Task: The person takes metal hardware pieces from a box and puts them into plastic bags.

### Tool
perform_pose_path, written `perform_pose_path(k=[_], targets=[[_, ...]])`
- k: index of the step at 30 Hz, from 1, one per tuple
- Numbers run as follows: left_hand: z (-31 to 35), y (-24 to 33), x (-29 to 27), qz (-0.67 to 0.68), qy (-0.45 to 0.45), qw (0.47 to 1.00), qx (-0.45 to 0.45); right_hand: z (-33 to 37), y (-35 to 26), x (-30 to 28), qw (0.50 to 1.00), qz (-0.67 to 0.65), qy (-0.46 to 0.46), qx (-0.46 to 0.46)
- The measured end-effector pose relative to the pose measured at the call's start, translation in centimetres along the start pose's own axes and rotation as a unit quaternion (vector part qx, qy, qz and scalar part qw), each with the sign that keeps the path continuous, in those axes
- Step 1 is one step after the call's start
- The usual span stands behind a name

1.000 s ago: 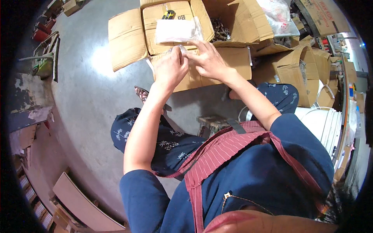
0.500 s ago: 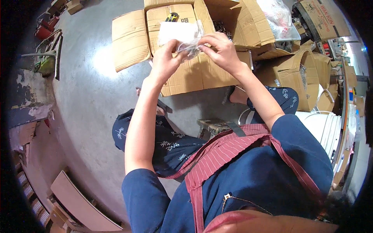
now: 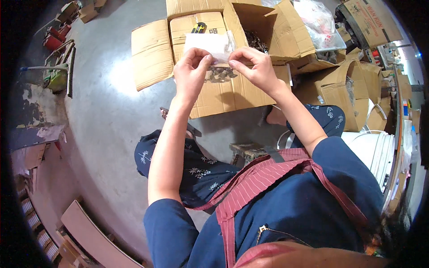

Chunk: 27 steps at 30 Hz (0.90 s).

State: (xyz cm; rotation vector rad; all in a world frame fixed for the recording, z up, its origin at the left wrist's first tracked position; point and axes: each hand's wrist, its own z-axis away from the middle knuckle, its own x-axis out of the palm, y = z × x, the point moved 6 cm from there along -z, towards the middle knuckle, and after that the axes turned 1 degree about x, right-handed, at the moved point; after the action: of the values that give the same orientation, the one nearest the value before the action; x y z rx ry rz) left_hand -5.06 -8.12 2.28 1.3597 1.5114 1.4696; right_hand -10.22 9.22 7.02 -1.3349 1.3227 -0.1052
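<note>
Between my hands hangs a clear plastic bag (image 3: 220, 74) with several small dark metal pieces in its lower part. My left hand (image 3: 193, 73) is closed, thumb and fingers pinching the bag's upper left edge. The upper right edge is pinched by my right hand (image 3: 255, 69). Just beyond the bag, a white sheet or stack of clear bags (image 3: 205, 42) lies on a closed cardboard box (image 3: 214, 96). A yellow and black tool (image 3: 199, 27) rests behind it; its kind is hard to make out.
To the right of the closed box stands an open carton (image 3: 281, 38) with dark metal parts inside. A tub (image 3: 333, 43) holds filled plastic bags. More open cartons (image 3: 335, 91) lie nearer me, beside a white bucket (image 3: 371, 149). A small stool (image 3: 248, 151) stands between my legs.
My hands have moved slightly apart. The bag, crumpled between my fingers before, now hangs down with the metal pieces at its bottom. The whole view has shifted a little.
</note>
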Motion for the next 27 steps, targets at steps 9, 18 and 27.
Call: perform_pose_path(k=[9, 18, 27], targets=[[0.8, 1.6, 1.1, -0.234, -0.012, 0.971, 0.052, -0.8, -1.7, 2.1, 0.998, 0.011, -0.011, -0.062], [-0.1, 1.4, -1.3, -0.053, -0.002, 0.998, 0.032, -0.8, -2.7, 1.5, 0.973, 0.137, 0.053, -0.178], [-1.3, 0.6, 0.4, -0.058, -0.021, 0.998, -0.019, 2.0, -0.1, -2.7, 0.996, 0.057, 0.017, -0.069]])
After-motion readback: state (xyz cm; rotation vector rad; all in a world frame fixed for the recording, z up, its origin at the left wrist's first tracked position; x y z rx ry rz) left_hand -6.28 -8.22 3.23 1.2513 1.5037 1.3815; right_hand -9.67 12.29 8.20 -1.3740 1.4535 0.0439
